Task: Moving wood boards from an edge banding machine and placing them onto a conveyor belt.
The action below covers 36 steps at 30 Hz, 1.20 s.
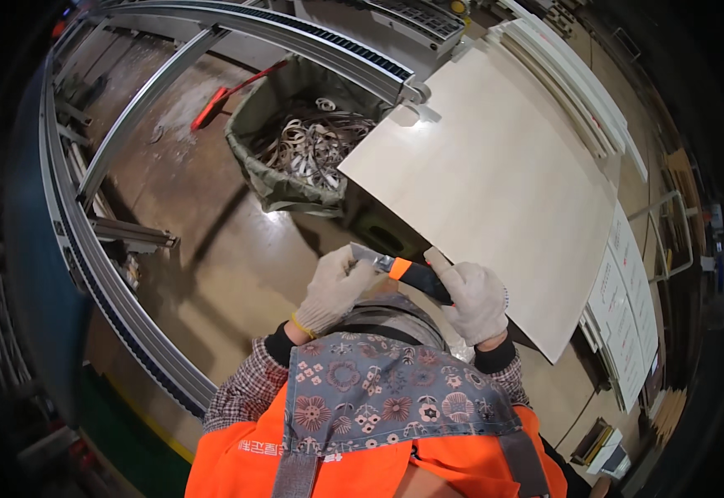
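I hold a scraper-like tool [416, 276] in front of my body, its black handle banded in orange and its grey metal blade pointing left. My left hand [329, 290], in a white knit glove, is closed with its fingers pinching the blade end. Around the handle's right end, my gloved right hand [478, 303] is closed, with a finger stretched along the upper side. Part of the handle is hidden by that hand. Close beyond the right hand is the edge of a large pale board [503, 191].
A green fabric bin [250, 162] full of curled strips stands ahead, with a red-handled tool [211, 108] by it. A metal roller conveyor frame [142, 319] curves along the left and far side. Stacked panels [623, 307] lie at the right.
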Motion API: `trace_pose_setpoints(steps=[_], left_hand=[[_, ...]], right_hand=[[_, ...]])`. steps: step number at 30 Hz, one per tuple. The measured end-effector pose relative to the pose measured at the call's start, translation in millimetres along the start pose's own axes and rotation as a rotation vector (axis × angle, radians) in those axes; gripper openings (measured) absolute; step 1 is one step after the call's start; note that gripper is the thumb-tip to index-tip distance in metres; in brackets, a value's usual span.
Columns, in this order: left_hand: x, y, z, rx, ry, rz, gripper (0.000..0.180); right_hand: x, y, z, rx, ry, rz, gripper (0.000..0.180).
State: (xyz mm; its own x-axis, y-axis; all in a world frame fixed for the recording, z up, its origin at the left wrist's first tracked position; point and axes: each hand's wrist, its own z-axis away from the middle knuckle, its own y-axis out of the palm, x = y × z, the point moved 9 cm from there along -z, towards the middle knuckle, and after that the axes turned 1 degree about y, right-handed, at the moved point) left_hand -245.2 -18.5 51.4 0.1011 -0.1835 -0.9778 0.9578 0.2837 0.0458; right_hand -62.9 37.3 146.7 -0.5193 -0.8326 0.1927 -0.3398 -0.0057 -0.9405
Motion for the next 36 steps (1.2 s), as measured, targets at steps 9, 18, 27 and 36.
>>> trace_pose_setpoints(steps=[9, 18, 27, 36], left_hand=[[-34, -20, 16, 0.018, 0.109, 0.124, 0.01], [-37, -22, 15, -0.024, 0.091, 0.16, 0.013], [-34, -14, 12, -0.094, -0.026, 0.27, 0.015], [-29, -7, -2, -0.015, -0.1, 0.116, 0.022]], right_hand=[[17, -16, -25, -0.055, -0.139, -0.035, 0.066], [33, -38, -31, 0.007, -0.152, 0.103, 0.062], [34, -50, -33, -0.007, -0.056, 0.116, 0.061], [19, -42, -30, 0.008, -0.104, 0.102, 0.056]])
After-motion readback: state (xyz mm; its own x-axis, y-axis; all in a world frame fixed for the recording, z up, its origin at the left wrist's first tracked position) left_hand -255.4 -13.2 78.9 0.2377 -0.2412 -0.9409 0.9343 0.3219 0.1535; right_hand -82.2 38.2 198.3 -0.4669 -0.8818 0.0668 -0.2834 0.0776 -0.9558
